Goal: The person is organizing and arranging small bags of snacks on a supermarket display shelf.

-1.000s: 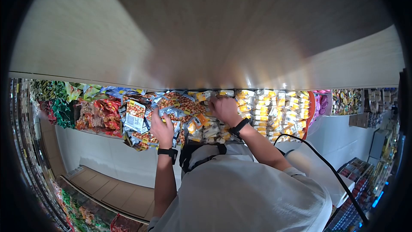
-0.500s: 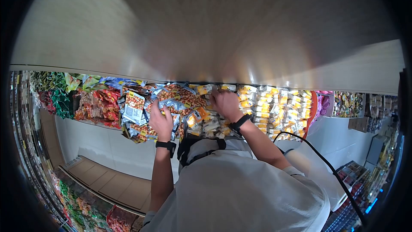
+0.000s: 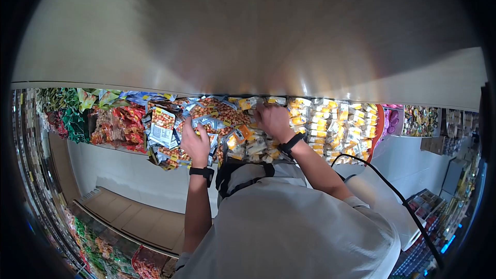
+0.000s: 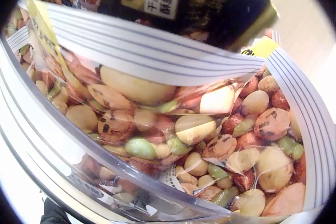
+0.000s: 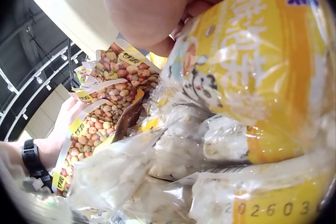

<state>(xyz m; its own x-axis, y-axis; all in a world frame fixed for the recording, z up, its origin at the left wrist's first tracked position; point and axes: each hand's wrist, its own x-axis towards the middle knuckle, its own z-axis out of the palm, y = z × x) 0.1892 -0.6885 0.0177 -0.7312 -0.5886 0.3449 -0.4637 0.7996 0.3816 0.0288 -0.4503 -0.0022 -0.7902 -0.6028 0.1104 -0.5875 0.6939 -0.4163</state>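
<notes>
While the pale shirt fills the bottom centre of the head view, the right hand curls just above centre, pinching the yellow packet, which is at upper right in its wrist view. Thin, slick film probably makes that packet light and slippery, its contents crushable; a sealed edge looks the safest hold. Left of centre, the left hand has thumb and fingers parted beside nut bags, likely heavier and shifting; contact is unclear. Farther off, green packets occupy upper left.
</notes>
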